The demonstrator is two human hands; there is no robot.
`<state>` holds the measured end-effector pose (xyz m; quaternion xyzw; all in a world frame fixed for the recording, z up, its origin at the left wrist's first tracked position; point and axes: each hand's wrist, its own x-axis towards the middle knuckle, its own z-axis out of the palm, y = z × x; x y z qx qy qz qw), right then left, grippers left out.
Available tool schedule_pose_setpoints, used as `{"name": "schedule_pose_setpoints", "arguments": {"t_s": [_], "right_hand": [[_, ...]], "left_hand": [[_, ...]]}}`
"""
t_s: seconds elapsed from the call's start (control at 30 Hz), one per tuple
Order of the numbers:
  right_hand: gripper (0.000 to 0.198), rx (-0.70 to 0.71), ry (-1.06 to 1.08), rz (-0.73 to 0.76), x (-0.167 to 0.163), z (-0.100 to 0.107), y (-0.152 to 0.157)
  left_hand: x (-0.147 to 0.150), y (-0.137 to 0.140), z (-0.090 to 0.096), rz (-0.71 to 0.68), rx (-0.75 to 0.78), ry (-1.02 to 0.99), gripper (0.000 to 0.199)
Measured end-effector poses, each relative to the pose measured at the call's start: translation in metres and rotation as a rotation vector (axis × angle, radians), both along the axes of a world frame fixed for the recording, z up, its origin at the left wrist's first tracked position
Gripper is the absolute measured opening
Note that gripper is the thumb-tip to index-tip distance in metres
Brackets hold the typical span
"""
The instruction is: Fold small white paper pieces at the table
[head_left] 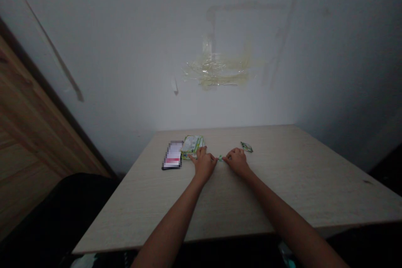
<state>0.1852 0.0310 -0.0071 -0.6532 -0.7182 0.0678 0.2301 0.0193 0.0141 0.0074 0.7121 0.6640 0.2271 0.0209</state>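
Observation:
A small green-and-white piece of folded wrapper lies low over the table between my two hands. At its left end, my left hand pinches it near the thumb, while other fingers of that hand stretch toward a stack of green-and-white printed packets. My right hand has its fingers bent together and grips the right end of the wrapper. Just beyond my right hand rests a folded green packet. The fingertips hide part of the small wrapper, so its exact shape is unclear.
A phone with a blurred-out screen lies left of the packets, touching or close to them. The pale wooden table meets a white wall with old tape on it. Dark seating and wooden panelling are at left.

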Motion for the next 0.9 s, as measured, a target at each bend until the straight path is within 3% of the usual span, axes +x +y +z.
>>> {"name": "schedule_pose_setpoints", "arguments": {"t_s": [0.9], "right_hand": [[0.036, 0.014, -0.036, -0.041, -0.0054, 0.0038, 0.0007]], "left_hand": [[0.0044, 0.0038, -0.0042, 0.006, 0.051, 0.058, 0.024]]}}
